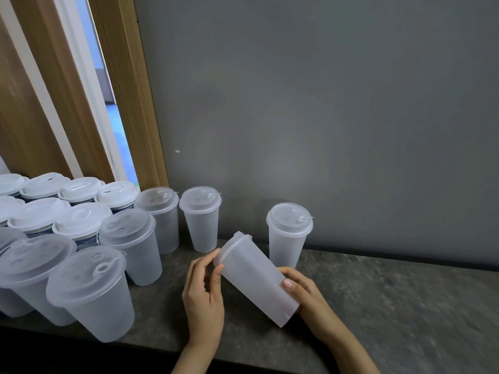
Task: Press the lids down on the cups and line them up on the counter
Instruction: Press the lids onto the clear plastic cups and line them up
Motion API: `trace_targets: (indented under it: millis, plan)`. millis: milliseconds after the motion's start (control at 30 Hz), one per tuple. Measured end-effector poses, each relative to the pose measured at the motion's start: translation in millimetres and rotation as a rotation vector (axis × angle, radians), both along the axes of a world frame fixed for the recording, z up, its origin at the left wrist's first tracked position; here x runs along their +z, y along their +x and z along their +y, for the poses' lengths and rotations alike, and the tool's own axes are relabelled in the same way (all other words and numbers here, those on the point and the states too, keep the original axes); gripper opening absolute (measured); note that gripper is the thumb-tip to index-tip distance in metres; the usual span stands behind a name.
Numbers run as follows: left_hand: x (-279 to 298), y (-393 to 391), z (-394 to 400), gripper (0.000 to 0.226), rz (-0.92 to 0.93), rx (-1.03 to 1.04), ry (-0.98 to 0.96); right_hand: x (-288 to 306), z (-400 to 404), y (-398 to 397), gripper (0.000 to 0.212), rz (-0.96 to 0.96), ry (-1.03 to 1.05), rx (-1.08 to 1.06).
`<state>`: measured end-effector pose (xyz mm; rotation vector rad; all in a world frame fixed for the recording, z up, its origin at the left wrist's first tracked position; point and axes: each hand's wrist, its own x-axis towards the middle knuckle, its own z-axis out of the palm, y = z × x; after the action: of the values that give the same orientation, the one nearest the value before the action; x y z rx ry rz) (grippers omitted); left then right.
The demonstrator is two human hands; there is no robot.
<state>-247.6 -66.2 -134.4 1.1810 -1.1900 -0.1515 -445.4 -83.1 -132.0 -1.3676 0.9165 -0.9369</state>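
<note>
My left hand (pixel 203 298) pinches the lid (pixel 232 245) of a frosted translucent plastic cup (pixel 256 282), while my right hand (pixel 307 295) grips its narrow base; it lies tilted between them, above the mottled dark stone counter (pixel 391 314). One lidded cup (pixel 289 234) stands just behind (upright, by the grey wall (pixel 324 103)). More lidded cups (pixel 89 292) crowd the left.
</note>
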Motion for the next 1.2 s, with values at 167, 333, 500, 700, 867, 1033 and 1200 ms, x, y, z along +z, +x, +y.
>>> trace_targets:
  millis: [167, 333, 500, 700, 867, 1033, 1200]
  plan:
    - [1, 0, 0, 0.026, -0.004, 0.032, -0.007, 6, 4, 1, 0.06, 0.028, -0.002, 0.057]
    - [2, -3, 1, 0.044, -0.125, 0.003, -0.125, 5, 8, 3, 0.07, 0.056, -0.05, 0.148]
    - [0, -3, 0, 0.054, -0.136, -0.073, -0.152, 3, 8, 3, 0.07, 0.072, -0.115, 0.119]
    - [-1, -2, 4, 0.04, -0.058, -0.244, -0.011, 0, 9, 2, 0.072, 0.169, -0.193, 0.037]
    - [13, 2, 12, 0.057, 0.142, -0.43, 0.144, 0, 12, 10, 0.083, 0.25, -0.284, -0.09]
    - [33, 5, 9, 0.069, 0.171, -0.428, 0.314, -3, 19, 15, 0.089, 0.584, -0.657, -0.204]
    - [42, 22, 0, 0.059, 0.19, -0.616, 0.286, -4, 25, 16, 0.092, 0.565, -0.654, -0.197]
